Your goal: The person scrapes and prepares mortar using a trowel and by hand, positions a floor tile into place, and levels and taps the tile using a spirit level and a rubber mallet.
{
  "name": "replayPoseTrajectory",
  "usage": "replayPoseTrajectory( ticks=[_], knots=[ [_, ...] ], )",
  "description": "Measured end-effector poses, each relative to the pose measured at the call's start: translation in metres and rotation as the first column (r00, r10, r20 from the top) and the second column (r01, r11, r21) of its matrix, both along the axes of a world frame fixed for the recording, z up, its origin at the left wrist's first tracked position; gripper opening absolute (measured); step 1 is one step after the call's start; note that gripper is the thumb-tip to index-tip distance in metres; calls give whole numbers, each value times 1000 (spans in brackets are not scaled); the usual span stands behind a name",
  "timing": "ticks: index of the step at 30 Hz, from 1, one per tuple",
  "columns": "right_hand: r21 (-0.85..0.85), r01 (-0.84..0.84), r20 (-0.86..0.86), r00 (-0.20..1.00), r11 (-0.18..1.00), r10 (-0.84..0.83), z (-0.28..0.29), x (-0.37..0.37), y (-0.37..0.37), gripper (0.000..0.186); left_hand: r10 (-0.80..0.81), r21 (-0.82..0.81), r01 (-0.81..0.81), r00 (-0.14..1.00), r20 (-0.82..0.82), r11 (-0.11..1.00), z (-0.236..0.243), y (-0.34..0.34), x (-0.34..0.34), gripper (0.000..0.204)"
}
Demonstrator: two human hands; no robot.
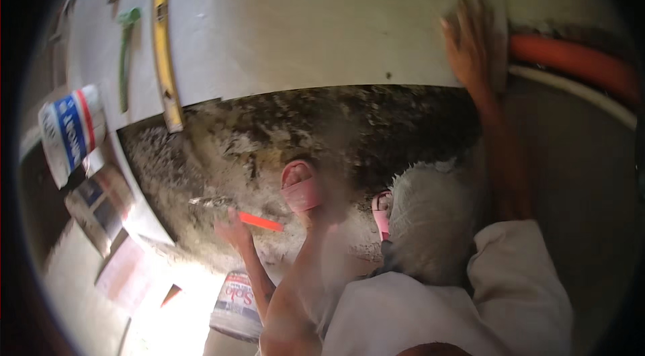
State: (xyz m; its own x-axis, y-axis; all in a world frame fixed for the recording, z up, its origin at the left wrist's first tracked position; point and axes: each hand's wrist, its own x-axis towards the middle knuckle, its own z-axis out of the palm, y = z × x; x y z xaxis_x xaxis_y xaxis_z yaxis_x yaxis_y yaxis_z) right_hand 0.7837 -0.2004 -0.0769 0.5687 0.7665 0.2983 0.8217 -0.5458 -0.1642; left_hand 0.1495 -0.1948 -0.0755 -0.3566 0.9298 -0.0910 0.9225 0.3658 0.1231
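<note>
Right hand is flat on the big grey slab, fingers somewhat spread, close to its right edge, holding nothing
Left hand is low and blurred, fingers at the middle of the red-handled tool; touching or gripping, can't tell
Tool is over the rough ground, pale narrow end to the left, handle toward the pink sandals
Done, as I read it: the far side is covered; a small step in the near edge hints at more than one piece
Left: the strip between that edge and the feet is bare, so partway at best; whether the slab is fixed doesn't show
Further out: yellow level on the slab, near end past the edge; green tool left of it; labelled bucket far left; orange pipe on the right
</note>
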Motion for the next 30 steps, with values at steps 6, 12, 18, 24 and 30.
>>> replayPoseTrajectory(
  ticks=[6, 12, 18, 24, 30],
  knots=[
    [-147, -645, -470, 712, 750, 521, 30, -141, -15, 63, -418, 22, 418, 908, 10, 908, 81, 124, 101, 59],
    [-88, -441, -339, 856, 893, 389, 56, -91, 56, 65, -780, -143, 777, 623, 47, 612, 78, 199, 202, 76],
    [-297, -430, -302, 889, 852, 344, 30, -60, 57, 69, -808, -26, 841, 527, 264, 540, 31, 207, 209, 86],
    [-397, -344, -211, 936, 851, 280, 36, -57, 51, 68, -787, 40, 838, 494, 371, 545, 23, 222, 207, 71],
    [-182, -45, -172, 985, 982, 13, 14, -57, 44, 64, -644, 129, 715, 517, 563, 687, 28, 298, 250, 57]
  ],
)
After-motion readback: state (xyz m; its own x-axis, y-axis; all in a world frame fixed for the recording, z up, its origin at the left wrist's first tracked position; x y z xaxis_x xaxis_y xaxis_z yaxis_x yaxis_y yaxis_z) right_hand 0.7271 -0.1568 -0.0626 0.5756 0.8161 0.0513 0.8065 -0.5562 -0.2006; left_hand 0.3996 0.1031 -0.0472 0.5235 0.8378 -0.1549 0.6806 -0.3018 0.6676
